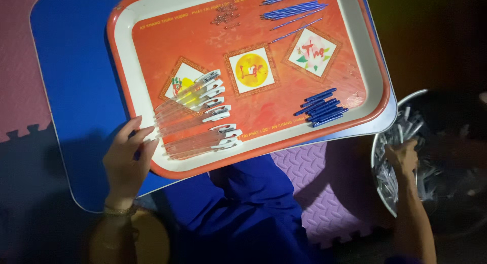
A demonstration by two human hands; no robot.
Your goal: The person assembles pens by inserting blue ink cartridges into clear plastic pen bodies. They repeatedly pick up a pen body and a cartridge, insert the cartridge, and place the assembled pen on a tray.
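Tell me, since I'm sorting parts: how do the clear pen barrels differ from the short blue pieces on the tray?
The clear pen barrels are long, see-through, white-clipped and laid in a row by the left hand. The short blue pieces are stubby, opaque and heaped loosely. Both lie on the orange tray.

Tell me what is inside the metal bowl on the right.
The metal bowl holds a heap of pale pen parts. The right hand reaches into them, covering some. The bowl's far side is too dark to tell what lies there.
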